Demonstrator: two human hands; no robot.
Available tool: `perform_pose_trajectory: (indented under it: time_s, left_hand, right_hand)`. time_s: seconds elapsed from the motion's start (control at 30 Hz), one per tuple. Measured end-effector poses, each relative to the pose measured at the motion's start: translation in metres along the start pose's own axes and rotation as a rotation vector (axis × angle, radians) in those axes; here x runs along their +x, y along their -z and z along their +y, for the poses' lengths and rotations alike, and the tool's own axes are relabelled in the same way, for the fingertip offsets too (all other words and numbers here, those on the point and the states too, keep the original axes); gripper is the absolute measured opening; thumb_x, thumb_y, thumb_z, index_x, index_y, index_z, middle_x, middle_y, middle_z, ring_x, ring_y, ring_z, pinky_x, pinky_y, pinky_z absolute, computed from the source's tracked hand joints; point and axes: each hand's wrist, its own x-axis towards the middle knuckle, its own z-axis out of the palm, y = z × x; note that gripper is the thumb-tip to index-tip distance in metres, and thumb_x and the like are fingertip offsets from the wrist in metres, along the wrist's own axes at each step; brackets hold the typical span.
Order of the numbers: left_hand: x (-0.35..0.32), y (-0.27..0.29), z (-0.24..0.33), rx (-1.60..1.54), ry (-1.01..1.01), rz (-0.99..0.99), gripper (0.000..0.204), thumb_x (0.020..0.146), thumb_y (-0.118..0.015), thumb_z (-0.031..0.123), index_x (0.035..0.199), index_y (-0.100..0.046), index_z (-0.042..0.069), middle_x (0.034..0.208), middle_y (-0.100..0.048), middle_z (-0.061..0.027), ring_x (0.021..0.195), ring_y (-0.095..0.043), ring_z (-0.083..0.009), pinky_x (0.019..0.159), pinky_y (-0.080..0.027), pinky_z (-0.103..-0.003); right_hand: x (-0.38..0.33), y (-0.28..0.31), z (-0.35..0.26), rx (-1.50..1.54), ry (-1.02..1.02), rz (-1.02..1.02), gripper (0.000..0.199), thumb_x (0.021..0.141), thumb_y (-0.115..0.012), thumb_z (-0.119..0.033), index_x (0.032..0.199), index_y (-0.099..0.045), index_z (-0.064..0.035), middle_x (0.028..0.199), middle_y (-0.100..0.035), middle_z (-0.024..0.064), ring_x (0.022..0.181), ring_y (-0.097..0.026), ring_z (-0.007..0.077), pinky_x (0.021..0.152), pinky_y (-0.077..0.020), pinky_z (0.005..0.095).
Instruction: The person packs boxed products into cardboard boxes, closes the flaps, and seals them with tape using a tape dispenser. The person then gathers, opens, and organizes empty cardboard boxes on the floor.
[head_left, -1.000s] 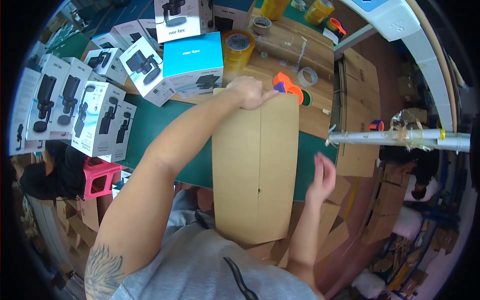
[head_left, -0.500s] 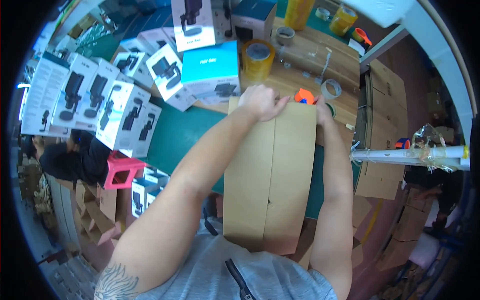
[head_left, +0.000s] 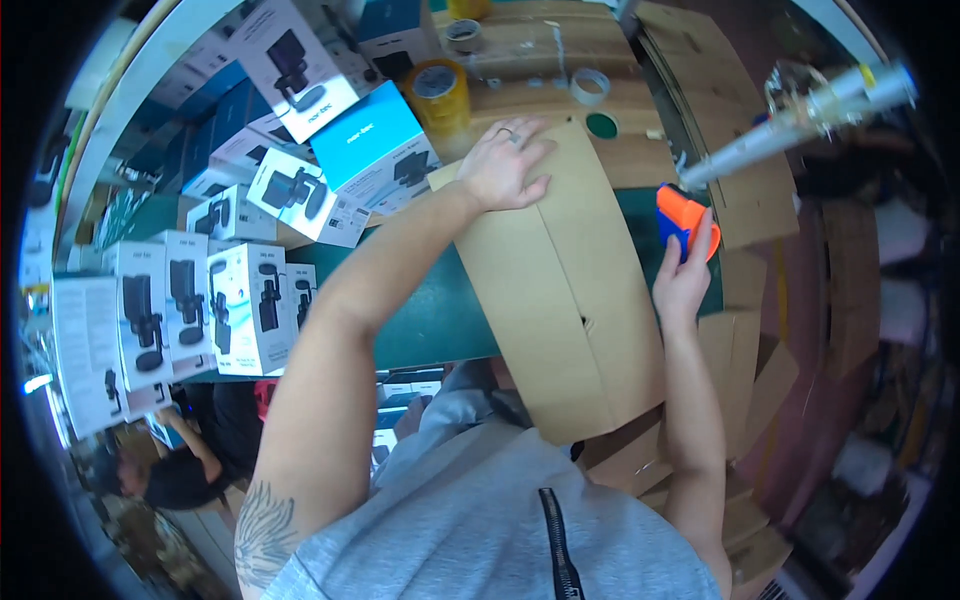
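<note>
In front of me a brown cardboard box (head_left: 575, 290) stands at the table's near edge, its two top flaps meeting along a middle seam. My left hand (head_left: 508, 168) rests on the far end of its top, fingers spread and bent a little, a ring on one finger. To the right of the box, my right hand (head_left: 685, 280) is closed around an orange and blue tape dispenser (head_left: 686, 222), held clear of the cardboard. Part of the dispenser is hidden by my fingers.
White product boxes (head_left: 165, 310) line the left, with a blue-topped box (head_left: 375, 145) beyond my left arm. Tape rolls (head_left: 438, 92) stand on the wooden part of the table (head_left: 540, 60). Flattened cardboard (head_left: 720, 110) and a white pole (head_left: 800, 125) lie right. A person (head_left: 200, 455) sits lower left.
My right hand has taken the tape dispenser from behind the box and brought it to the right side. My left hand stays on the box top. The view has turned.
</note>
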Motion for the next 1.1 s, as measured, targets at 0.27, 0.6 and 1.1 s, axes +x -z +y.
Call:
perform_pose_trajectory:
  time_s: [0.27, 0.6, 1.1]
  left_hand:
    - [-0.027, 0.002, 0.04, 0.098, -0.115, -0.277, 0.074, 0.089, -0.041, 0.057, 0.148, -0.03, 0.013, 0.154, -0.015, -0.0248, 0.144, -0.009, -0.0422, 0.115, -0.007, -0.055]
    - [-0.044, 0.009, 0.04, 0.076, -0.052, -0.324, 0.076, 0.087, -0.039, 0.061, 0.15, -0.025, 0.021, 0.156, -0.01, -0.0229, 0.144, -0.004, -0.043, 0.113, -0.002, -0.059]
    - [-0.042, 0.015, 0.047, 0.111, 0.034, -0.277, 0.078, 0.084, -0.042, 0.063, 0.149, -0.028, 0.024, 0.156, -0.012, -0.0202, 0.145, -0.004, -0.0412, 0.112, -0.001, -0.062]
  right_hand:
    - [-0.048, -0.026, 0.022, -0.285, 0.088, 0.123, 0.045, 0.093, -0.054, -0.01, 0.137, -0.046, -0.0076, 0.12, -0.06, 0.0199, 0.1, -0.062, 0.0366, 0.083, -0.0508, 0.0408]
    - [-0.053, -0.028, 0.025, -0.231, 0.139, 0.178, 0.047, 0.091, -0.055, -0.007, 0.137, -0.045, -0.006, 0.121, -0.059, 0.0208, 0.107, -0.06, 0.0358, 0.089, -0.0487, 0.0406]
    - [-0.192, 0.035, 0.058, -0.286, -0.086, 0.561, 0.045, 0.092, -0.06, -0.009, 0.134, -0.049, 0.0, 0.111, -0.063, 0.0206, 0.098, -0.063, 0.0305, 0.085, -0.0493, 0.0349]
